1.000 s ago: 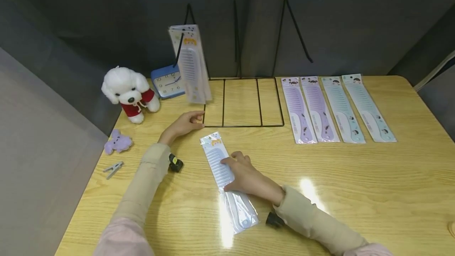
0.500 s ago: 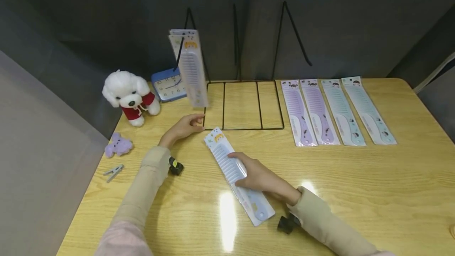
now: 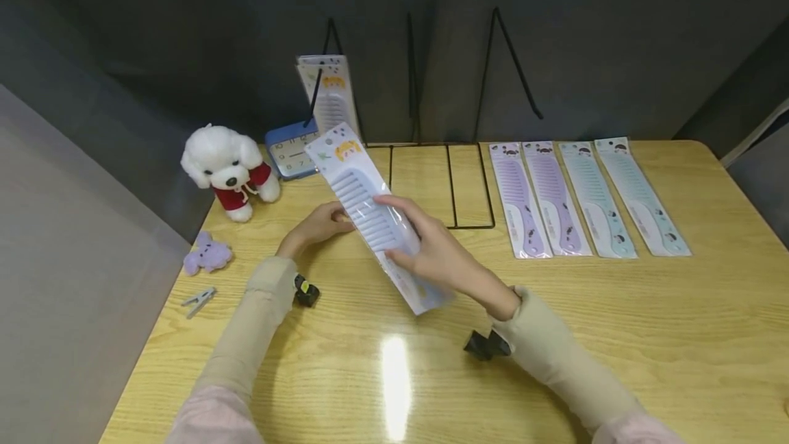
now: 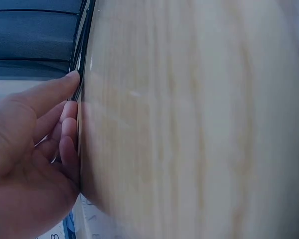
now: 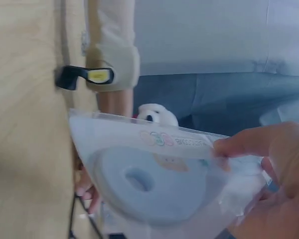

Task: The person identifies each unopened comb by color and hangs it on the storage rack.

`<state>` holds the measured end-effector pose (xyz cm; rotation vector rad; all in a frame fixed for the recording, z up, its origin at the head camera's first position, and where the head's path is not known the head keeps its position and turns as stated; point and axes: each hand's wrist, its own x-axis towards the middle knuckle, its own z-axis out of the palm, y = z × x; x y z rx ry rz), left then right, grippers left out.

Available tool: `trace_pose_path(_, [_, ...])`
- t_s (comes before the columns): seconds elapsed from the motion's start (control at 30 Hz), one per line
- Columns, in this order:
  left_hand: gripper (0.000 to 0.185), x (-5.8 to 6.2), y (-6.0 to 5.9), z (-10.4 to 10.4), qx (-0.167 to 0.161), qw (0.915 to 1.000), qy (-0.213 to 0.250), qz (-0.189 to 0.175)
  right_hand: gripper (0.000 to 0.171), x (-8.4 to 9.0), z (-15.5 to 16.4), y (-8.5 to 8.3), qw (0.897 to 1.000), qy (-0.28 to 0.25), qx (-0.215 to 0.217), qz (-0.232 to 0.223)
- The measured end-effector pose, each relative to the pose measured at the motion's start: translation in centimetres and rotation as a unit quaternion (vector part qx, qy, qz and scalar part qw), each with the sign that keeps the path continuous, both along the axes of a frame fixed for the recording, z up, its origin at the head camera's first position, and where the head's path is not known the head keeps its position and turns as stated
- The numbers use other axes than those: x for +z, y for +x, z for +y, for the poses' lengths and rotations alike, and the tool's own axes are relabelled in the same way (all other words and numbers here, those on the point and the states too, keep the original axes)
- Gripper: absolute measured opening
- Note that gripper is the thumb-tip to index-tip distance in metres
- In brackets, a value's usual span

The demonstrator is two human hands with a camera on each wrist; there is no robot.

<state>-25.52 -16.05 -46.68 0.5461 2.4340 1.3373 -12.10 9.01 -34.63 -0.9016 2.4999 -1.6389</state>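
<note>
A packaged pale-blue comb (image 3: 374, 216) is held in the air above the desk (image 3: 616, 334) by the right hand (image 3: 434, 252), whose fingers and thumb are curled round the middle of the packet, over the teeth. The comb sits at the centre of the head view, just in front of a black wire rack (image 3: 453, 187) whose flat base lies on the desk toward twelve o'clock. Its long axis runs on a slant, from the printed card header at about eleven o'clock, raised and farther from the person, down to the rounded handle end at about five o'clock, nearer the person; the right wrist view shows that handle end with its hole (image 5: 139, 180) inside clear plastic. The left hand (image 3: 320, 223) rests on the desk at the rack's near left corner, fingers relaxed and touching the wire, holding nothing. For the lift to go well, the grip is best kept firm on the slippery film, the header led toward the rack's left upright, where other packets (image 3: 329, 94) hang, and the rack kept steadied.
</note>
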Motion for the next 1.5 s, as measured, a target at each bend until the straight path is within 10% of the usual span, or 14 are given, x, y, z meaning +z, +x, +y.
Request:
trace_pose_path(0.67, [0.039,0.7,0.3,0.2,0.007,0.9995,-0.027,-0.018,0.072,1.3,-1.9,-4.3,0.998,0.037,-0.012,0.04])
trace_pose_path(1.17, [0.054,1.0,0.4,0.5,0.003,0.997,-0.075,-0.02,0.08,-0.7,-3.6,-11.9,0.999,-0.005,0.011,-0.034])
trace_pose_path(1.5, [0.055,1.5,0.5,0.5,0.0,0.9973,-0.069,-0.025,0.08,-3.3,-3.7,-13.6,0.995,-0.009,0.029,-0.1])
